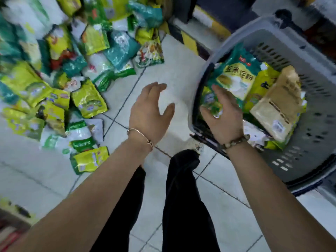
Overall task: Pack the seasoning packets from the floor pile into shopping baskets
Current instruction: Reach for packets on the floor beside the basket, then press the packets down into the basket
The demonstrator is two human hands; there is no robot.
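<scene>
A pile of green, yellow and white seasoning packets [54,73] covers the floor on the left. A grey shopping basket [309,135] stands on the right with several packets inside, among them a teal-and-yellow packet [238,75] and a beige packet [278,106]. My left hand [151,113] hovers over the bare tiles between pile and basket, fingers straight and empty. My right hand [223,115] is spread over the basket's near left rim, above the packets, holding nothing.
White floor tiles [172,73] lie between the pile and the basket. A yellow-and-black striped edge [187,40] runs at the back. My dark trouser legs [183,197] are below the hands. The basket's dark handle [207,142] hangs at its near side.
</scene>
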